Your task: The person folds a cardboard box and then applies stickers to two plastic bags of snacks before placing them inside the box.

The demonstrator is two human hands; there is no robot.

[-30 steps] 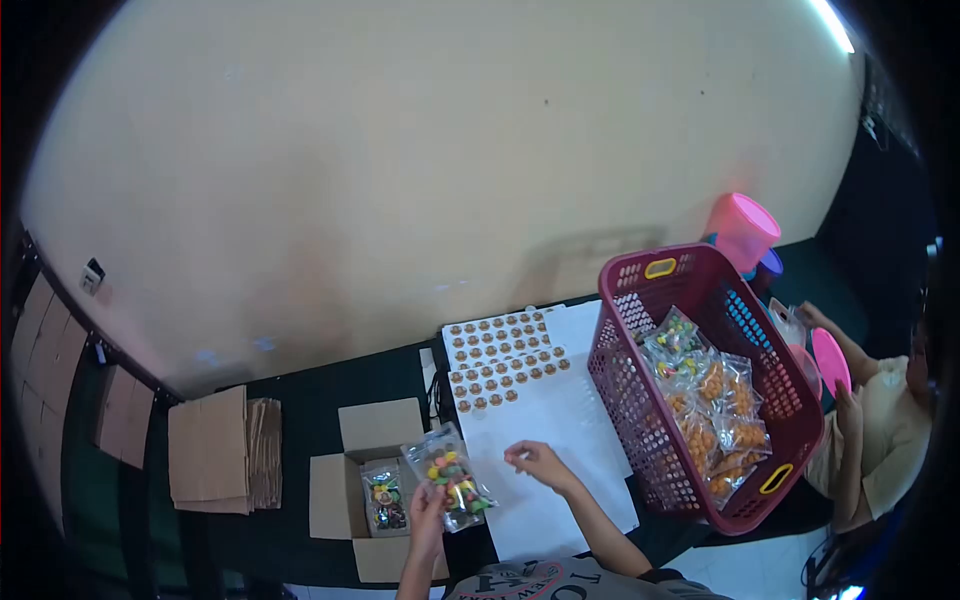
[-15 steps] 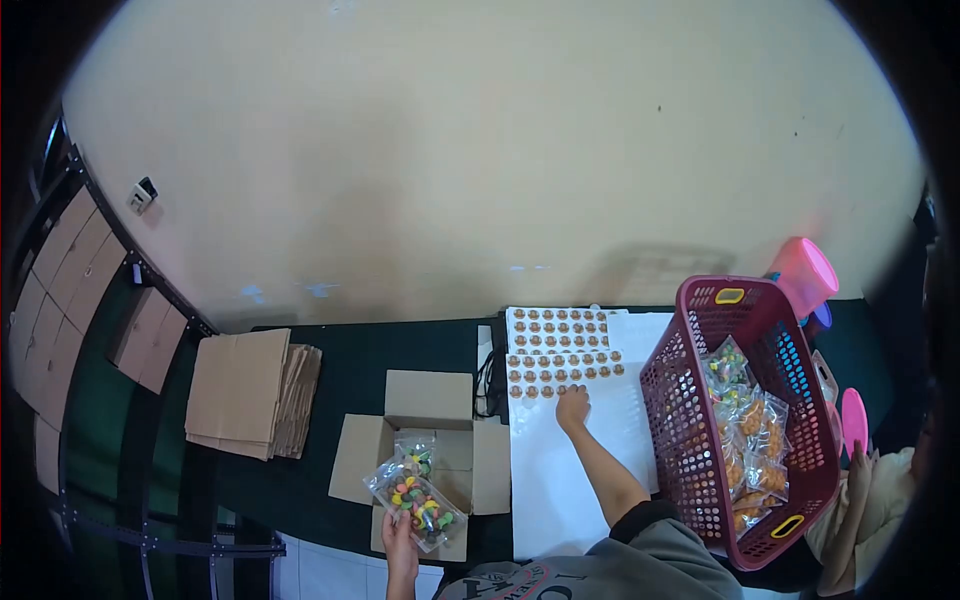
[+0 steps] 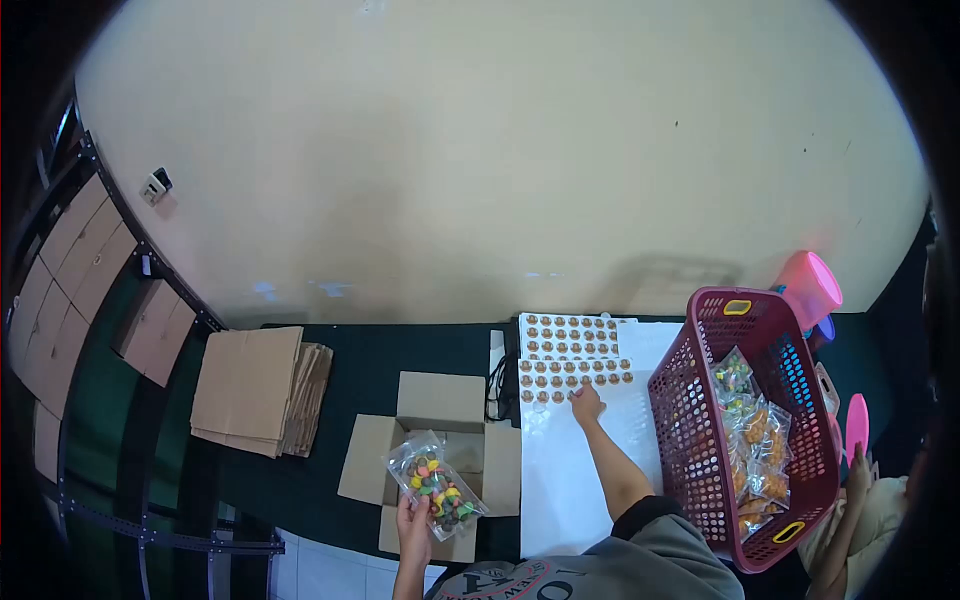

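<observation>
Right hand (image 3: 587, 405) outstretched (fingers on sticker sheet (image 3: 572, 372)); left hand (image 3: 413, 517) grips candy bag (image 3: 437, 487).

One head-worn fisheye view looks steeply down, from well above, onto the table (image 3: 380, 345).

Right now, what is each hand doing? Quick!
Left hand: closed on a clear bag of colourful candy, over the open cardboard box.
Right hand: fingers on the sticker sheet; holding anything cannot be told.

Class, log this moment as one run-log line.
left hand: holds candy bag | right hand: on sticker sheet | open carton below bag
</observation>
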